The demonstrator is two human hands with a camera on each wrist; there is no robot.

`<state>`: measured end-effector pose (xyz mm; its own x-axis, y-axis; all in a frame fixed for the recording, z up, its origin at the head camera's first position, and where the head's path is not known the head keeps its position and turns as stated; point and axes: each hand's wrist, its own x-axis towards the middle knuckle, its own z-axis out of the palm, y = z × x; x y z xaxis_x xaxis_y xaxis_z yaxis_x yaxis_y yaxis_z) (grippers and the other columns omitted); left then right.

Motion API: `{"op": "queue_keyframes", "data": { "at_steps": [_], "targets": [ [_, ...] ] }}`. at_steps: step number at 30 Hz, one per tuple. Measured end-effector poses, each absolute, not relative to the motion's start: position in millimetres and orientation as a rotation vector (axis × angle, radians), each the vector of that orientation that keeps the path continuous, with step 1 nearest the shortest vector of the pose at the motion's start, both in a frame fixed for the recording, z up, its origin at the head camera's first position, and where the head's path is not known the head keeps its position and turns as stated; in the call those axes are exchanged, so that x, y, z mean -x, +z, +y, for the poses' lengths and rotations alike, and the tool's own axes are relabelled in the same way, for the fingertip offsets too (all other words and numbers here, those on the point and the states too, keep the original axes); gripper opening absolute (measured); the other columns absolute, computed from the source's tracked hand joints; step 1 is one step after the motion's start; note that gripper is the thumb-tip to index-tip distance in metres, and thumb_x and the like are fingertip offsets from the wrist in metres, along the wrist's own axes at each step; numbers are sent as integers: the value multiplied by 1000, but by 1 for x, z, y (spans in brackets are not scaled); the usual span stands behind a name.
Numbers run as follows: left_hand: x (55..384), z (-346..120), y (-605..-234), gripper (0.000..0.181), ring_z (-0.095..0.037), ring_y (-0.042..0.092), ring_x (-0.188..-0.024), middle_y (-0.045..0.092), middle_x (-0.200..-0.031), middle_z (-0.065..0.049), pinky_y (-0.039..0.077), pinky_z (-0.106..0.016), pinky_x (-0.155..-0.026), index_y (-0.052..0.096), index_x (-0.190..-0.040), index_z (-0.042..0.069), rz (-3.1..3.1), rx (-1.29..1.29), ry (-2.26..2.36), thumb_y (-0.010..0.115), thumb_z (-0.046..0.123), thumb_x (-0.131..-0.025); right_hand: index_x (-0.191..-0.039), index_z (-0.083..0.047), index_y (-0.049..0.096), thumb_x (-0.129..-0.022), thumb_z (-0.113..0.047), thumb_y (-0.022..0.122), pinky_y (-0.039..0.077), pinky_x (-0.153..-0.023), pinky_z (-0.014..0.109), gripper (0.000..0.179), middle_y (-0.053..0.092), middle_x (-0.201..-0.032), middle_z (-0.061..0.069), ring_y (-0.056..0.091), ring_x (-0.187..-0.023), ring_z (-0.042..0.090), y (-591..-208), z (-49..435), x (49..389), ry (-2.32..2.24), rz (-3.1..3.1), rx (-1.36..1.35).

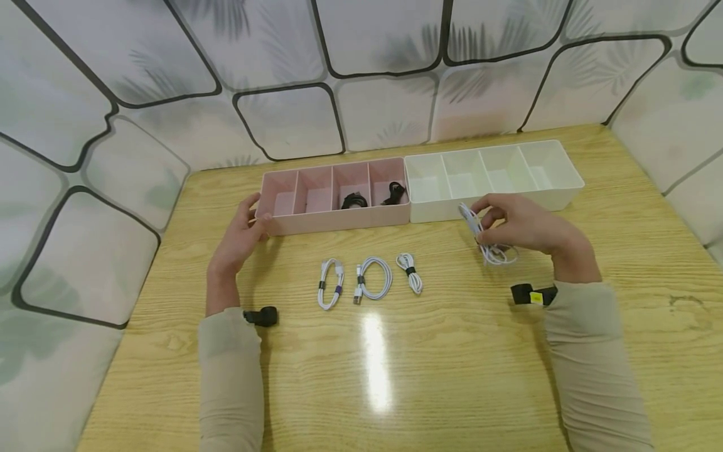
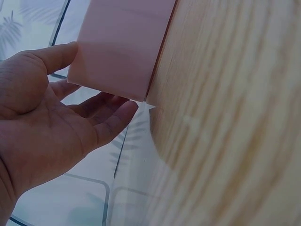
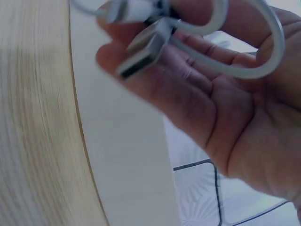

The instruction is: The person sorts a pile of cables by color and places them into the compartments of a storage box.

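My right hand (image 1: 522, 223) pinches a coiled white USB cable (image 1: 492, 252) just in front of the white divided box (image 1: 497, 202). In the right wrist view, the cable's metal USB plug (image 3: 146, 49) and a loop hang by the fingers. Over on the left, my left hand (image 1: 237, 242) touches the left end of the pink divided box (image 1: 339, 221), its thumb near the front corner and the other fingers at the end wall. Black cables lie in the pink box: one coil (image 1: 354, 200) in the third compartment, another bundle (image 1: 394, 193) in the fourth.
Before the boxes lie three white cables in a row: a narrow loop (image 1: 322, 295) with two ties, a round coil (image 1: 390, 279) with a USB plug, and a small bundle (image 1: 417, 284) with a black tie. A patterned wall covering (image 1: 384, 113) stands behind the wooden table (image 1: 452, 370).
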<state>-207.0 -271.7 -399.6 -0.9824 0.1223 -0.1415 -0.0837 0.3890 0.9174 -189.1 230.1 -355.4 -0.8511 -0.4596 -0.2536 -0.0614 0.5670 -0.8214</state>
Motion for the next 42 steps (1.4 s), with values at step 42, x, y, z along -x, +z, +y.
{"op": "queue_keyframes", "data": {
  "at_steps": [42],
  "targets": [
    [206, -275, -401, 65, -38, 37, -132, 27, -155, -27, 38, -42, -94, 9, -160, 14, 2456, -62, 1688, 45, 24, -107, -124, -3, 48, -95, 12, 55, 56, -63, 25, 33, 64, -88, 6, 73, -76, 21, -369, 228, 203, -2153, 1863, 340]
  ]
}}
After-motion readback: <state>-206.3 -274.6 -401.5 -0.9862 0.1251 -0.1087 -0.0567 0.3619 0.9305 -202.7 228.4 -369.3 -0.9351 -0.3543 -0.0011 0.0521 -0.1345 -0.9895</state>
